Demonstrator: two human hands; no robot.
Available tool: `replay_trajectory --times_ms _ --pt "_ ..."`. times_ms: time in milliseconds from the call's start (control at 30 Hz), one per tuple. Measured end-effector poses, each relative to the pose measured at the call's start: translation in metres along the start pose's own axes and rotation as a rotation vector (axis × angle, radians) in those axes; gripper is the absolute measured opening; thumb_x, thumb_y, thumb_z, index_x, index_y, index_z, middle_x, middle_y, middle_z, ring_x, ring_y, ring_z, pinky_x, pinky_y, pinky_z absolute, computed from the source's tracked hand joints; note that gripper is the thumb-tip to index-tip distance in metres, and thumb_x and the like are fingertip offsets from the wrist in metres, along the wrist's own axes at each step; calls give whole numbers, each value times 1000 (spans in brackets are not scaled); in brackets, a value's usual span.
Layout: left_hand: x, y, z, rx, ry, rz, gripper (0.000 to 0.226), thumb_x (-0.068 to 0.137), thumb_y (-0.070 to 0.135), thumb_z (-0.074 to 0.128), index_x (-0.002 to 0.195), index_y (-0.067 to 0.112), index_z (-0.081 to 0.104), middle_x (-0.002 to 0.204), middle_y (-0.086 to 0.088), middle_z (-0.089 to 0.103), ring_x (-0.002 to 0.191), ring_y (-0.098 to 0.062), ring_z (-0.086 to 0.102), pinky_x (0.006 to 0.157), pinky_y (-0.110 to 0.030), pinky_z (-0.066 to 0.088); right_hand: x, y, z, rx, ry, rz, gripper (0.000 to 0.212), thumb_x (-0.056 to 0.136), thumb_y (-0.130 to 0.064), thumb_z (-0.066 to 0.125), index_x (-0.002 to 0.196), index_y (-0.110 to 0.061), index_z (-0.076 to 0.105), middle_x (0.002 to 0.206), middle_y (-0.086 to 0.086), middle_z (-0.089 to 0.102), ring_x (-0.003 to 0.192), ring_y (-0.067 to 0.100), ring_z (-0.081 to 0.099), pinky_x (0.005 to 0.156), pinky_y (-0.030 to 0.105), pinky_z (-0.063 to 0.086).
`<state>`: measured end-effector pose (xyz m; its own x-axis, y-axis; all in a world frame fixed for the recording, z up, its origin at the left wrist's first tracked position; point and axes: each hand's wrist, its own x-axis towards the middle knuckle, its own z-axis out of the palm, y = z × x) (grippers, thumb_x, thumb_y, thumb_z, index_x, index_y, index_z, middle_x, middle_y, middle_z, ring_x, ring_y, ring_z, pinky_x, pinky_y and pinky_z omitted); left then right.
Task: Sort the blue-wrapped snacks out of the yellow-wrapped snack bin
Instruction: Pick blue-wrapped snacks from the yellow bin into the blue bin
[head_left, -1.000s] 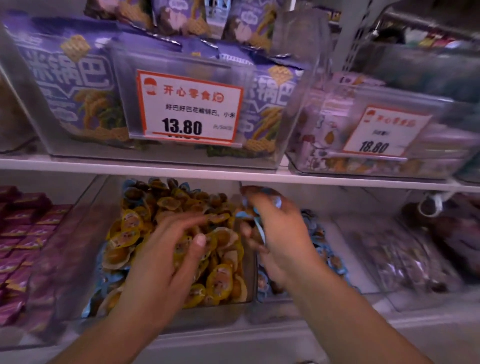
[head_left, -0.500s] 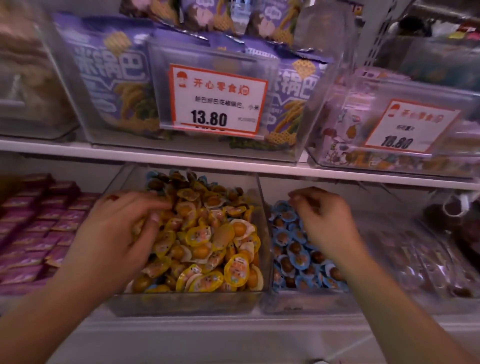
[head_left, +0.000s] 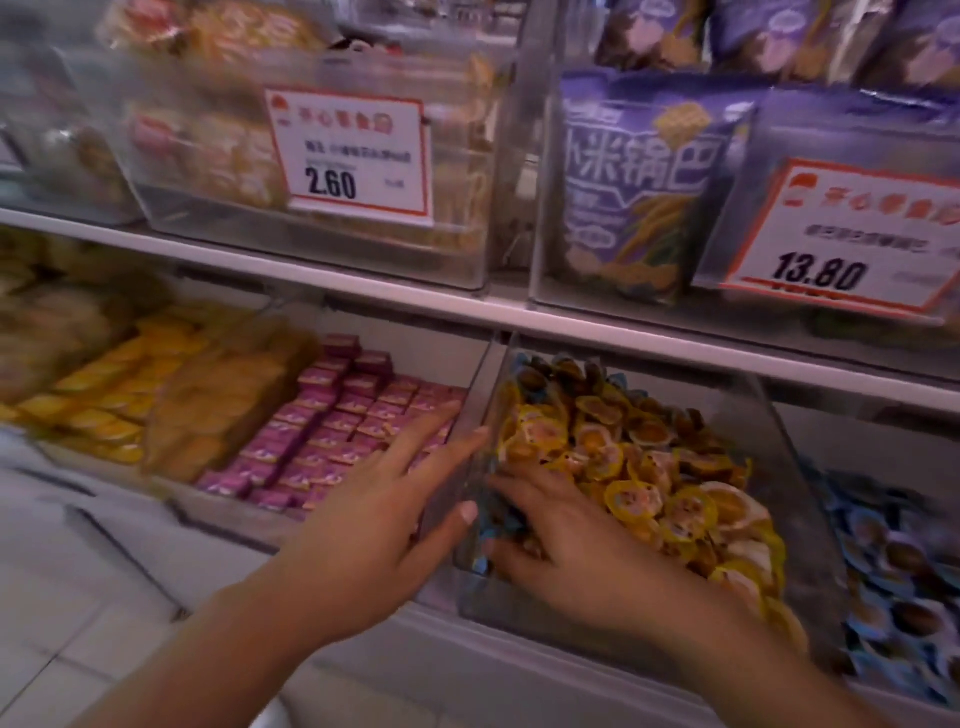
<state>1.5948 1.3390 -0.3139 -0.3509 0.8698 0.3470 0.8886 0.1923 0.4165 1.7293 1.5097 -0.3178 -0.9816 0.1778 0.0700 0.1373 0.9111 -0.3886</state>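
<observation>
A clear bin (head_left: 797, 499) on the lower shelf holds a heap of yellow-wrapped snacks (head_left: 654, 499). A few blue-wrapped snacks (head_left: 485, 527) lie in its front left corner. My right hand (head_left: 566, 540) is inside the bin at that corner, with index finger and thumb spread around those blue pieces; its middle fingertips are partly buried. My left hand (head_left: 384, 525) lies outside the bin with straight fingers against the left wall. To the right, a second bin holds blue-wrapped snacks (head_left: 893, 577).
Pink boxed snacks (head_left: 332, 436) fill the bin to the left, and yellow and tan packets (head_left: 156, 405) lie beyond them. The upper shelf (head_left: 363, 283) carries clear bins with price tags 2.60 (head_left: 353, 156) and 13.80 (head_left: 841, 239) and purple bags (head_left: 634, 192).
My right hand left the blue snack bin and went into the yellow bin's front left corner. My left hand came off the pile onto the bin's outer left wall. The view swung left.
</observation>
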Motion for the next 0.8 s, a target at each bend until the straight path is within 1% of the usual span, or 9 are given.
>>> replay_trajectory --times_ms 67,167,233,300,433,500,567,667,800 --pt "1 -1 -1 -11 9 5 57 94 64 35 148 54 20 157 17 22 136 -17 44 103 -43 47 9 11 1 -77 -13 102 77 87 -56 57 152 -27 29 159 -3 22 147 19 17 120 33 19" --pt "2 -3 0 -11 39 30 57 93 63 37 148 52 23 155 15 25 134 -18 46 101 -41 49 18 21 3 -207 -11 186 86 80 -66 55 152 -35 20 160 -9 16 148 16 7 118 46 21" --pt "3 -4 0 -1 46 33 57 93 63 38 147 53 23 155 15 25 134 -18 47 100 -40 50 21 22 4 -232 -3 192 88 75 -70 52 150 -36 21 157 -11 21 145 16 13 115 47 26" --pt "3 -4 0 -3 46 26 57 93 63 39 147 54 23 155 15 24 133 -18 47 98 -41 51 23 21 2 -250 5 170 87 72 -70 51 148 -36 28 150 -11 31 137 18 27 110 45 34" --pt "3 0 0 -9 45 9 56 93 60 40 146 52 24 155 17 22 130 -19 49 96 -41 52 22 17 -3 -242 0 107 66 74 -60 57 135 -37 45 116 -8 48 109 19 53 90 36 51" --pt "4 2 0 -18 50 4 56 93 59 42 146 51 25 155 17 22 130 -18 49 95 -39 52 21 14 -3 -213 6 108 58 75 -56 54 130 -37 47 109 -8 51 104 18 57 83 35 52" --pt "4 4 0 -18 62 5 56 92 57 42 145 49 27 154 16 24 128 -17 51 94 -38 52 19 12 0 -226 13 133 62 76 -59 51 132 -36 42 115 -5 51 106 21 56 83 37 52" --pt "5 5 2 -32 77 1 55 91 55 43 144 46 32 153 16 24 125 -15 52 93 -35 52 20 10 10 -282 27 154 71 78 -64 52 141 -37 33 126 -1 43 113 22 52 88 36 51" --pt "6 7 6 -35 102 -6 53 91 51 48 142 46 35 151 18 26 117 -10 54 85 -23 45 29 14 13 -237 27 210 68 79 -63 59 139 -42 38 113 -2 47 105 23 57 78 33 50"
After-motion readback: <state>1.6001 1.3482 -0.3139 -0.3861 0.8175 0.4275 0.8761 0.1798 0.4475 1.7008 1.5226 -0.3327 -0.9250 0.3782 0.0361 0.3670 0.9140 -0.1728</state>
